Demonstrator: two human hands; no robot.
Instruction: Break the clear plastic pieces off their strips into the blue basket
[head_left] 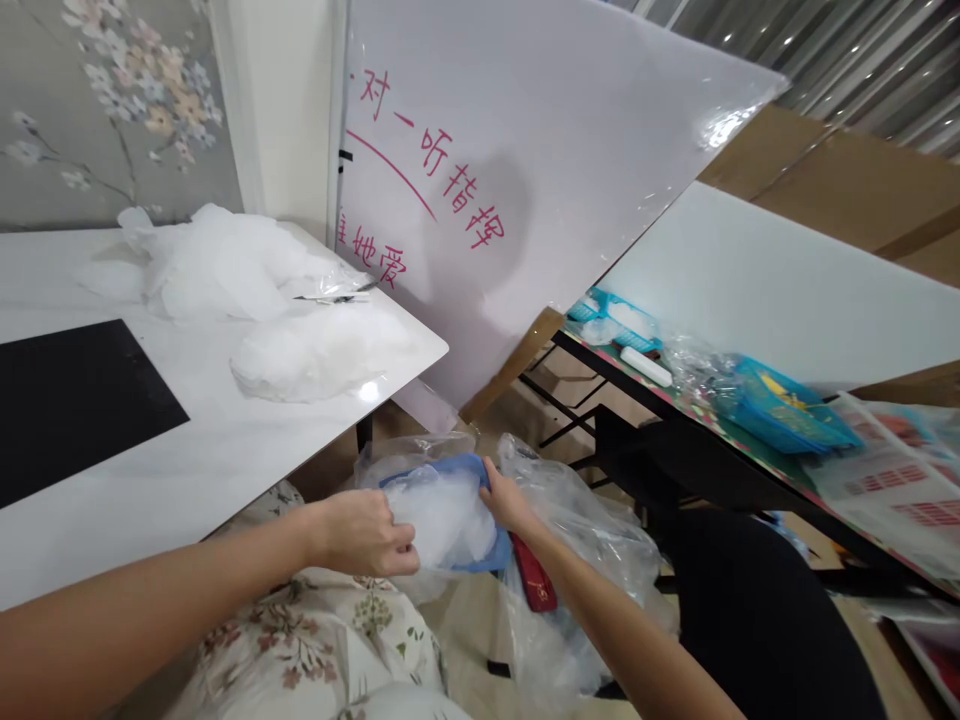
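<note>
A blue tray (496,556) filled with soft white material (442,515), perhaps thin clear bags or fluffy fibre, is low in front of me, beyond the white tabletop. My right hand (510,497) grips its right rim, thumb on the edge. Curled at the tray's left side is my left hand (367,532), its fingers closed at the white material; what they pinch is hidden. Clear plastic bags (585,500) surround the tray. Beneath my right wrist a red packet (534,575) shows.
To the left, a white table (97,540) carries white soft heaps (225,265), a black mat (82,405) and a thin pointed tool (334,296). A white board with red writing (570,150) leans behind. At right, another table holds blue baskets (787,410); a black chair (757,610) stands nearby.
</note>
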